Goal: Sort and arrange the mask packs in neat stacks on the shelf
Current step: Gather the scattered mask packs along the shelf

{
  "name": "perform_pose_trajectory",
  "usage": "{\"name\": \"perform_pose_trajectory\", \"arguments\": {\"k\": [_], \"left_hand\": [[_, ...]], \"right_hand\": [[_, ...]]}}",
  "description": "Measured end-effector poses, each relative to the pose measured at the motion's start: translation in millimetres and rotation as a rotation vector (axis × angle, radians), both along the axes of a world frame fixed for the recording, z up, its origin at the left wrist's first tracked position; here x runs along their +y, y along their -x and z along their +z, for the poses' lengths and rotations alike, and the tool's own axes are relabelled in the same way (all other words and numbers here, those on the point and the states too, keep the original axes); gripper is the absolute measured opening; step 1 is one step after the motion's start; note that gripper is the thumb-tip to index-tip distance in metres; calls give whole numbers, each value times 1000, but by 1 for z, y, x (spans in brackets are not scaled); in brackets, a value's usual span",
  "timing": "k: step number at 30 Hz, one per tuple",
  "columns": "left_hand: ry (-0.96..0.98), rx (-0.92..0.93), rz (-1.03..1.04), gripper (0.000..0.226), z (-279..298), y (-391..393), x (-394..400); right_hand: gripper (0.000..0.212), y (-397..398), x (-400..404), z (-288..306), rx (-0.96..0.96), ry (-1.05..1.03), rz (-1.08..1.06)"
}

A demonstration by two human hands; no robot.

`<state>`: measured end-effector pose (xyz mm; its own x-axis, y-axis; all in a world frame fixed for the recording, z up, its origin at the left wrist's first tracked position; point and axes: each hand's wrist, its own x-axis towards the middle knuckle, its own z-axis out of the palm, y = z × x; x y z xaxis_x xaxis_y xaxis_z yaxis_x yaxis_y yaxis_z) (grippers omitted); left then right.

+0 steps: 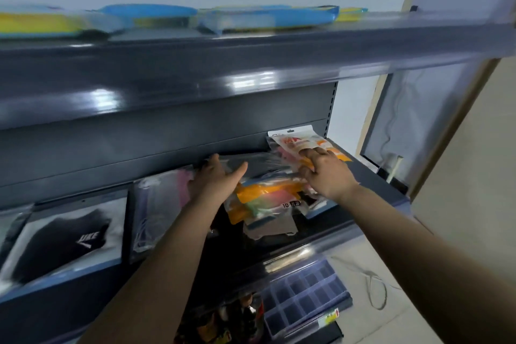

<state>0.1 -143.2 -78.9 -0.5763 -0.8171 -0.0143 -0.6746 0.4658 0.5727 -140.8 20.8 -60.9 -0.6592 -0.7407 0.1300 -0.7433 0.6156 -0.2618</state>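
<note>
Two bare arms are reaching onto the dark shelf, where the right hand is pressing its fingers down on an orange-and-white mask pack lying at its 12 o'clock, against the back panel. The left hand is hovering with fingers straight and thumb spread, holding nothing, over a loose heap of mask packs lying between the hands, at its 4 o'clock. Blue-and-yellow packs are resting on the upper shelf at 12 o'clock.
</note>
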Motion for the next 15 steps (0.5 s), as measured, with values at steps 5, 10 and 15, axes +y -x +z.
{"name": "perform_pose_trajectory", "arguments": {"k": [5,10,15], "left_hand": [[-129,140,95,92,-13,15,-5],[-90,321,162,69,-13,22,3],[-25,478,239,55,-4,34,22]], "right_hand": [[43,53,2,-8,-13,-1,-12],[50,100,10,-10,-87,10,-27],[51,136,11,-24,-300,60,-18]]}}
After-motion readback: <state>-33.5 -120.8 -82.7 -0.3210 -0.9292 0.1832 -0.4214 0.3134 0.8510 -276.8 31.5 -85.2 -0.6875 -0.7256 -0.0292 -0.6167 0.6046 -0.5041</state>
